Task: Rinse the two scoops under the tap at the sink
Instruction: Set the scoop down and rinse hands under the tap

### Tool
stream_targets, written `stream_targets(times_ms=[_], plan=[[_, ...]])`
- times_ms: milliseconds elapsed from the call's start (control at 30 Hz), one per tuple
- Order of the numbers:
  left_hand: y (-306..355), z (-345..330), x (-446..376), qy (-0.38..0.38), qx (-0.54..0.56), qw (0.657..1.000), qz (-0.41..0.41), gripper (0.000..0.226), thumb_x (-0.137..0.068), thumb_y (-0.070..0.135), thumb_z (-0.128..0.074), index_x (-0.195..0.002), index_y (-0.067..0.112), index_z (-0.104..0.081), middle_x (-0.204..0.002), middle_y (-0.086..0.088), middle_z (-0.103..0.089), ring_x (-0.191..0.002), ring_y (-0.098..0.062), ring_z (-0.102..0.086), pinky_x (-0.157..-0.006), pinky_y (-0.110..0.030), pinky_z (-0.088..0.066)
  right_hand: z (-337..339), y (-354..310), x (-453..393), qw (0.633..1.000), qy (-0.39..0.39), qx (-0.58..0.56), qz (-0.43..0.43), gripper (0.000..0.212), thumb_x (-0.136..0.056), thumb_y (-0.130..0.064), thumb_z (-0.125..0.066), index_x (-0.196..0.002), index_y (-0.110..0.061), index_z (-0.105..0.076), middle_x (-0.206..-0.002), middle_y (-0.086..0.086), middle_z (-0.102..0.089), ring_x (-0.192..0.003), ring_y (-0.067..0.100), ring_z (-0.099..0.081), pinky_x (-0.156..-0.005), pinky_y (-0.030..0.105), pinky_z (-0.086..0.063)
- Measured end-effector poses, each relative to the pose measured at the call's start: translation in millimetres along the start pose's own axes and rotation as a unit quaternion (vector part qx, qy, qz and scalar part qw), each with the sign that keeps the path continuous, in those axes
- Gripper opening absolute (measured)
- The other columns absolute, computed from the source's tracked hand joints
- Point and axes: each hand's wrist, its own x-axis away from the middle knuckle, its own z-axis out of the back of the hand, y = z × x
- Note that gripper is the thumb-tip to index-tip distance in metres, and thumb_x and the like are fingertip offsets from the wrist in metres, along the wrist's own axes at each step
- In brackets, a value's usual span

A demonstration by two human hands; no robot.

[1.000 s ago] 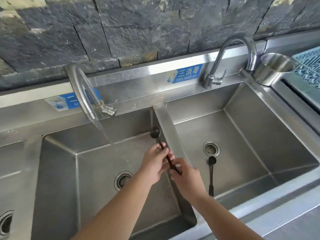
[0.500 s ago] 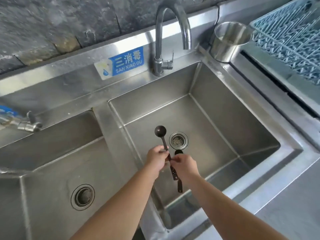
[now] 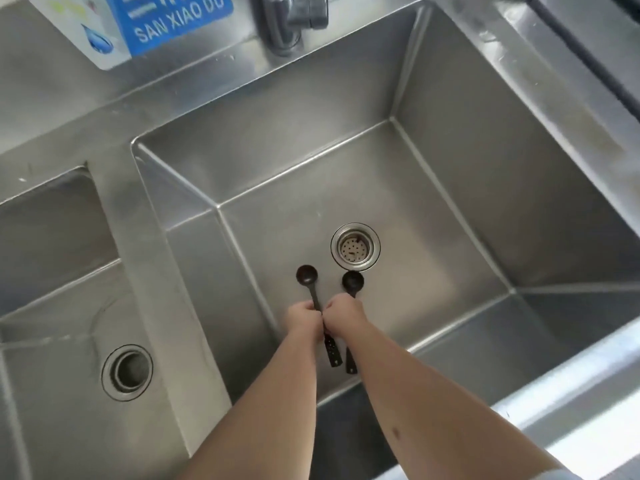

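Left basin (image 3: pixel 52 289) at the left edge, round drain (image 3: pixel 127 372) in its floor near the front. Steel divider (image 3: pixel 152 271) between it and the right basin (image 3: pixel 467 209).

Blue and white label (image 3: pixel 138 22) on the back ledge, reading "SAN XIAO DU". Tap base (image 3: pixel 294 19) just right of it, behind the right basin's back edge; spout out of view, no water visible.

Over the right basin's floor, toward the front-left corner: left hand (image 3: pixel 303 320) closed in a fist around the handle of the left scoop (image 3: pixel 307 274), bowl pointing toward the back, handle end sticking out below the fist. Right hand (image 3: pixel 344 315) pressed against the left, also closed; touching the same handle or not, cannot tell. Right scoop (image 3: pixel 353 281) just beside the first, parallel, bowl next to the strainer (image 3: pixel 355 247), middle of its handle hidden under the right hand, tail showing below. Held or lying on the basin floor, cannot tell.

Strainer set in the middle of the right basin's floor.
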Motion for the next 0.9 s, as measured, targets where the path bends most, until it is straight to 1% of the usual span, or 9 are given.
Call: stream_targets(times_ms=[100,167,300,400,567,667,733,833,900], plan=[[-8.8,-1.7,-16.5,0.017,-0.051,0.998,-0.008,0.024,-0.070,-0.006,-0.061,-0.075,0.013,-0.075,-0.083,-0.013,-0.074,-0.081,-0.028,-0.068,-0.077,-0.040,-0.059,-5.9,4.4,-9.6,1.000,-0.008,0.001,-0.005,0.030,-0.082,-0.021,-0.058,-0.103,-0.004,-0.071,-0.108,0.018,-0.070,-0.105,0.033,-0.062,-0.070,0.024,-0.041],[-12.0,-1.1,-22.6,0.016,-0.092,0.996,-0.011,0.020,-0.070,-0.001,-0.067,-0.080,0.014,-0.075,-0.086,-0.014,-0.074,-0.086,-0.032,-0.070,-0.081,-0.044,-0.058,-7.5,7.9,-10.3,1.000,-0.013,0.000,-0.013,0.031,-0.085,-0.025,-0.058,-0.105,-0.004,-0.070,-0.110,0.016,-0.070,-0.105,0.033,-0.062,-0.070,0.024,-0.040],[-0.1,4.6,-7.8,0.030,-0.170,0.984,-0.037,0.019,-0.076,0.013,-0.068,-0.095,0.010,-0.068,-0.101,-0.012,-0.072,-0.099,-0.030,-0.065,-0.085,-0.034,-0.053,-0.1,5.2,3.0,1.000,-0.002,-0.017,-0.012,0.029,-0.085,-0.024,-0.059,-0.103,-0.004,-0.070,-0.106,0.018,-0.070,-0.104,0.033,-0.062,-0.075,0.027,-0.045],[23.5,17.9,21.8,0.030,-0.241,0.962,-0.127,0.039,-0.081,0.019,-0.062,-0.118,0.012,-0.056,-0.119,-0.014,-0.064,-0.110,-0.033,-0.058,-0.086,-0.035,-0.045,16.1,-9.5,24.4,0.998,0.022,-0.045,0.034,0.022,-0.084,-0.016,-0.055,-0.094,-0.007,-0.073,-0.097,0.015,-0.072,-0.097,0.032,-0.064,-0.071,0.026,-0.045],[73.6,66.5,76.2,0.022,-0.362,0.879,-0.309,0.053,-0.091,0.016,-0.044,-0.143,0.017,-0.036,-0.142,-0.011,-0.049,-0.128,-0.030,-0.047,-0.100,-0.040,-0.040,50.4,-48.5,75.8,0.988,0.079,-0.034,0.131,0.038,-0.086,-0.024,-0.049,-0.121,-0.022,-0.063,-0.118,0.007,-0.069,-0.110,0.028,-0.061,-0.087,0.034,-0.051],[95.4,111.1,113.4,0.021,-0.358,0.842,-0.402,0.055,-0.089,0.008,-0.042,-0.140,0.025,-0.039,-0.144,-0.004,-0.048,-0.126,-0.025,-0.050,-0.097,-0.037,-0.042,59.2,-81.2,113.1,0.973,0.114,-0.008,0.199,0.049,-0.083,-0.028,-0.051,-0.133,-0.030,-0.052,-0.126,0.003,-0.066,-0.111,0.025,-0.063,-0.087,0.036,-0.052],[101.6,146.9,131.7,0.039,-0.337,0.831,-0.441,0.049,-0.088,0.009,-0.044,-0.134,0.026,-0.045,-0.141,-0.001,-0.051,-0.123,-0.023,-0.053,-0.094,-0.033,-0.042,57.0,-106.5,137.5,0.958,0.143,0.013,0.247,0.048,-0.083,-0.029,-0.051,-0.131,-0.032,-0.052,-0.116,0.005,-0.071,-0.104,0.025,-0.066,-0.081,0.037,-0.055],[97.0,208.6,146.7,0.074,-0.304,0.833,-0.457,0.047,-0.089,0.010,-0.045,-0.134,0.023,-0.048,-0.140,-0.001,-0.053,-0.124,-0.023,-0.051,-0.098,-0.031,-0.040,39.5,-151.0,171.5,0.935,0.156,0.066,0.311,0.044,-0.082,-0.030,-0.047,-0.126,-0.036,-0.052,-0.102,0.005,-0.073,-0.091,0.027,-0.067,-0.067,0.033,-0.052],[85.8,253.2,149.7,0.097,-0.289,0.842,-0.446,0.047,-0.089,0.011,-0.045,-0.135,0.020,-0.049,-0.140,-0.003,-0.053,-0.125,-0.026,-0.051,-0.101,-0.034,-0.040,17.0,-183.5,190.9,0.924,0.139,0.096,0.344,0.043,-0.082,-0.028,-0.045,-0.123,-0.038,-0.053,-0.102,0.003,-0.071,-0.091,0.028,-0.066,-0.065,0.033,-0.050]])
